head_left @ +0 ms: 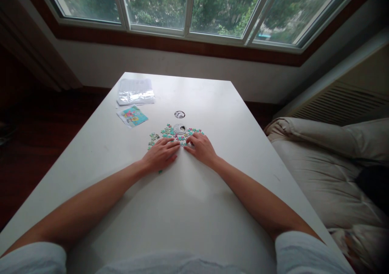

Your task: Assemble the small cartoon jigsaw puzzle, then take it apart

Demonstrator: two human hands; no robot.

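Note:
Many small jigsaw puzzle pieces (167, 132), mostly green with some pink and yellow, lie loose on the white table around a round grommet. My left hand (161, 154) rests palm down on the near left of the pile, its fingers stretched out toward the right and covering some pieces. On the other side, my right hand (201, 147) touches the near right pieces with bent fingers. Its thumb and forefinger are apart, and I see nothing gripped between them. A narrow gap separates the two hands. One green piece lies apart, just below my left wrist.
Farther left on the table (240, 209) are a colourful picture card (133, 116) and a clear plastic bag (136, 91) over white sheets. A round hole (180, 114) is cut beyond the pile. A padded beige seat (322, 172) stands to the right, windows (188, 10) ahead.

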